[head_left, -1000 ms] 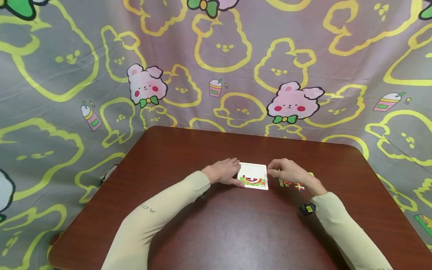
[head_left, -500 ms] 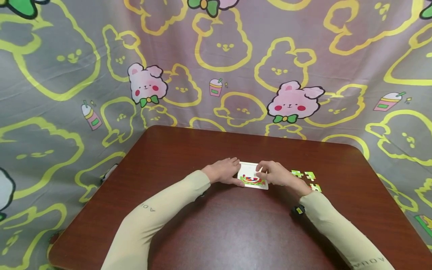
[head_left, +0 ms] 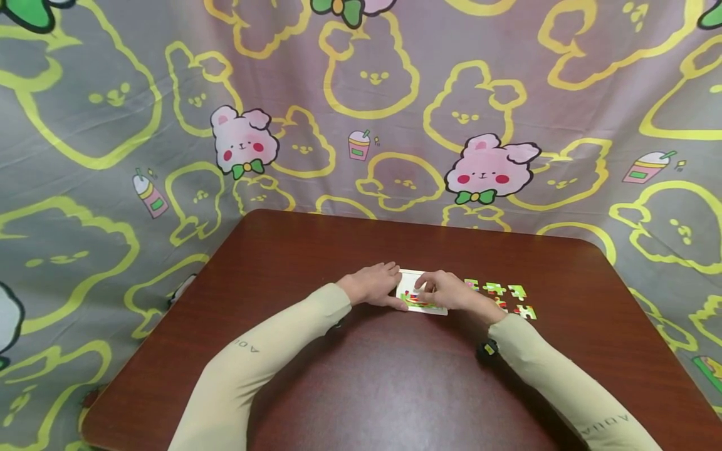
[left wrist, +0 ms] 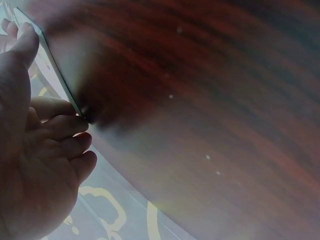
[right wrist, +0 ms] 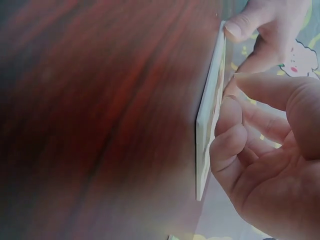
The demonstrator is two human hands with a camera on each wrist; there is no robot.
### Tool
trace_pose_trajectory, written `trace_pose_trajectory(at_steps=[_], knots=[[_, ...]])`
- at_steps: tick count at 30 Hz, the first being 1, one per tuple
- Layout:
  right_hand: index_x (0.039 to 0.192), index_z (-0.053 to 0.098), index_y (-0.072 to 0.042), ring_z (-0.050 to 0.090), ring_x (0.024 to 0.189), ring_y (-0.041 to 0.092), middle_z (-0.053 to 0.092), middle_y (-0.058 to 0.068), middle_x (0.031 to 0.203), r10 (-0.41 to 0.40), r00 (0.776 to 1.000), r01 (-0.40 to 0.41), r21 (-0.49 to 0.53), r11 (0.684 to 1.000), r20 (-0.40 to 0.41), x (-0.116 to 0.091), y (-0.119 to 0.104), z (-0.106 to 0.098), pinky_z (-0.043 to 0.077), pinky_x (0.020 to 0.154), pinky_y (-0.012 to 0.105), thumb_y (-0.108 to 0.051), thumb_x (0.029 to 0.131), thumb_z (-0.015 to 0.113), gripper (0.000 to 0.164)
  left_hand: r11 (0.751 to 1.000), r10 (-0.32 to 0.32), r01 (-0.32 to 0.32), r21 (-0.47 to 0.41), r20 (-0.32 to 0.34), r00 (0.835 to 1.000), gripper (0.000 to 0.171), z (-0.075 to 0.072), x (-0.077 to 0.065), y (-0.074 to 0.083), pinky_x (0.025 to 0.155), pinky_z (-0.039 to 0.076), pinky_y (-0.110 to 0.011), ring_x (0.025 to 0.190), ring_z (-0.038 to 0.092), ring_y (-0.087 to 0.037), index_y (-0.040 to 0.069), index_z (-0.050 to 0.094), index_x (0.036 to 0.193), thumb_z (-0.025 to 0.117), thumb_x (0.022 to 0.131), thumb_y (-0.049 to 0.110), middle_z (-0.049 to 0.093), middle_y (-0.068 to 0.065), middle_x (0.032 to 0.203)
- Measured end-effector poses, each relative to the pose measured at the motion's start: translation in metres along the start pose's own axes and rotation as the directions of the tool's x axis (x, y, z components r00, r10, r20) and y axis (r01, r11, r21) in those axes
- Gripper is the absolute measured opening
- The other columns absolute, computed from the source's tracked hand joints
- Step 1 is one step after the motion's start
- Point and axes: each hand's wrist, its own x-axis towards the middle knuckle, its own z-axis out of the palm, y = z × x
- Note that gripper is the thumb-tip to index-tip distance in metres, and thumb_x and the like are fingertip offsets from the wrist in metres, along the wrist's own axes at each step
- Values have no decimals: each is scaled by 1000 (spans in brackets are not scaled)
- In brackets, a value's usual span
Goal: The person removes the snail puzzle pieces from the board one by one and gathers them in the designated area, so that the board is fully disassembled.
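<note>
A white-rimmed jigsaw tray (head_left: 405, 308) lies flat on the table, with a colourful picture along its near side. My left hand (head_left: 372, 285) holds the tray's left side, its thumb at the near corner and its fingers toward the far corner. The left wrist view shows those fingers (left wrist: 65, 127) bent by the tray's edge. Over the tray, my right hand (head_left: 445, 291) pinches a jigsaw piece, mostly hidden by the fingertips. In the right wrist view its thumb and curled fingers (right wrist: 227, 145) are close above the tray (right wrist: 201, 150).
Several loose jigsaw pieces (head_left: 494, 289) lie on the table right of the tray, partly behind my right wrist. The brown table (head_left: 361, 376) reaches back to a patterned curtain (head_left: 395, 94). A black device (head_left: 487, 349) sits at my right wrist.
My right hand has moved left from beside the loose pieces to over the tray, uncovering more of those pieces. The left hand has stayed on the tray.
</note>
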Motion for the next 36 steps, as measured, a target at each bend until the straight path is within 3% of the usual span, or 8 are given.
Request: trace_pose_trajectory(at_steps=[13,22,29,36], knots=[[97,68,-5,59,65,2,72,-1,72,-66,997,67,-26,997,49,4,-8,4,48,64,22,-10,83,73,15,1000,10,-10,8,-11,1000,88,1,1,0,123,28,-40,148,31,-29,5,46,145,48,88,73,39,-16,155],[98,65,-6,57,64,3,71,0,74,-11,993,15,-32,999,114,8,-8,3,47,62,21,-9,82,73,18,1000,13,-13,13,-17,1000,86,2,2,0,122,28,-39,148,32,-29,6,48,143,49,89,72,40,-16,155],[100,62,-4,54,53,6,69,2,76,53,984,-54,3,999,170,10,-11,1,47,48,21,-8,85,71,17,1000,16,-15,11,-20,1000,85,1,1,0,122,29,-39,147,32,-29,6,50,141,49,88,72,40,-16,154],[100,61,-3,54,53,7,69,3,78,64,979,-66,4,998,193,9,-15,-1,47,46,20,-6,86,70,17,999,26,-25,19,-35,999,83,2,1,-1,121,31,-40,146,34,-29,6,52,138,49,88,73,43,-16,153]])
